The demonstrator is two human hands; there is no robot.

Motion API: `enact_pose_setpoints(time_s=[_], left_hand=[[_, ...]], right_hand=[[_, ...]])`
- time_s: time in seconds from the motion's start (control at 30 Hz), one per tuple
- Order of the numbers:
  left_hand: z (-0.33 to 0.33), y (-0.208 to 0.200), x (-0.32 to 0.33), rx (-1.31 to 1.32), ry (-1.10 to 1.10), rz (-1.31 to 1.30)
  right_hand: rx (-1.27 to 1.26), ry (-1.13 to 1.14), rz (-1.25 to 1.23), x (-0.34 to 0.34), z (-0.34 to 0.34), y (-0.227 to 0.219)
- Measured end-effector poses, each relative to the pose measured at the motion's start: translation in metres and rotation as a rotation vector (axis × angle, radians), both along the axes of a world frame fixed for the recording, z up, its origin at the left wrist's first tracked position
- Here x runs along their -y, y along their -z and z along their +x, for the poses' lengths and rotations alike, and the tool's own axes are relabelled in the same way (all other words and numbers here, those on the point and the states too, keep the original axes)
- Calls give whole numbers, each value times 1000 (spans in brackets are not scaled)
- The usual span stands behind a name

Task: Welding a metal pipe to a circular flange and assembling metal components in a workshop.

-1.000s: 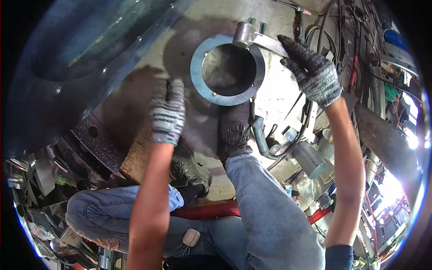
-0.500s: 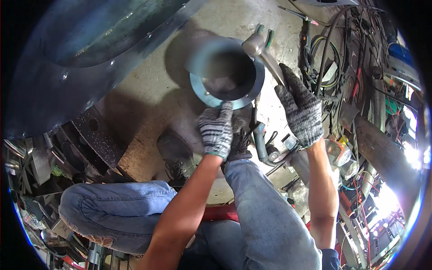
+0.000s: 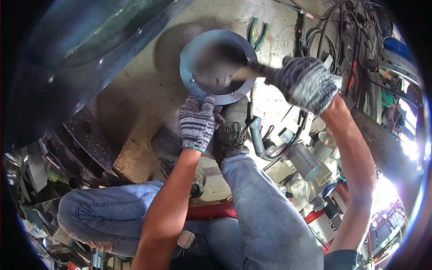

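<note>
A round metal piece with a wide blue-grey flange point(image 3: 186, 67) stands on the concrete floor in front of me, its dark opening partly blurred. My left hand point(image 3: 197, 121), in a striped knit glove, is closed on the near edge of the flange. In my gloved right hand point(image 3: 306, 85) is a hammer point(image 3: 245, 73), its handle pointing left over the flange's right side. The hammer's head seems to be inside the opening, though blur makes contact hard to tell. My right shoe point(image 3: 233, 137) is just below the flange.
Green-handled pliers point(image 3: 258, 33) lie beyond the flange. A large dark riveted sheet-metal part point(image 3: 67, 90) fills the upper left, above scrap metal plates point(image 3: 96, 139). Rightward are a black-handled hose point(image 3: 257, 137), a metal cylinder point(image 3: 303, 162), cables and a thick pipe point(image 3: 378, 135).
My right hand has swung the hammer from upright above the flange's right edge down and leftward into the opening. The flanged piece and my left hand have shifted slightly left.
</note>
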State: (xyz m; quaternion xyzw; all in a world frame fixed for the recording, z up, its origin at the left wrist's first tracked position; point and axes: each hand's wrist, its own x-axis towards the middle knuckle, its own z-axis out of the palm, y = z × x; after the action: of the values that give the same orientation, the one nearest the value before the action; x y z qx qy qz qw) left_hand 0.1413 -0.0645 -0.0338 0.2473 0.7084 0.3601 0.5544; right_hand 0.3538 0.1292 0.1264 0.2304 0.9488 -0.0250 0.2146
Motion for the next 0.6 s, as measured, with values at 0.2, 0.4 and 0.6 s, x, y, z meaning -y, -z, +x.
enact_pose_setpoints(time_s=[0.2,0.4,0.6], left_hand=[[-32,-42,-15,188,-85,-227],[-30,-29,-15,-1,60,-50],[-34,-22,-19,152,-123,-166]], right_hand=[[31,162,63,-8,-18,28],[-87,-118,35,-14,3,36],[-107,184,-108,15,7,28]])
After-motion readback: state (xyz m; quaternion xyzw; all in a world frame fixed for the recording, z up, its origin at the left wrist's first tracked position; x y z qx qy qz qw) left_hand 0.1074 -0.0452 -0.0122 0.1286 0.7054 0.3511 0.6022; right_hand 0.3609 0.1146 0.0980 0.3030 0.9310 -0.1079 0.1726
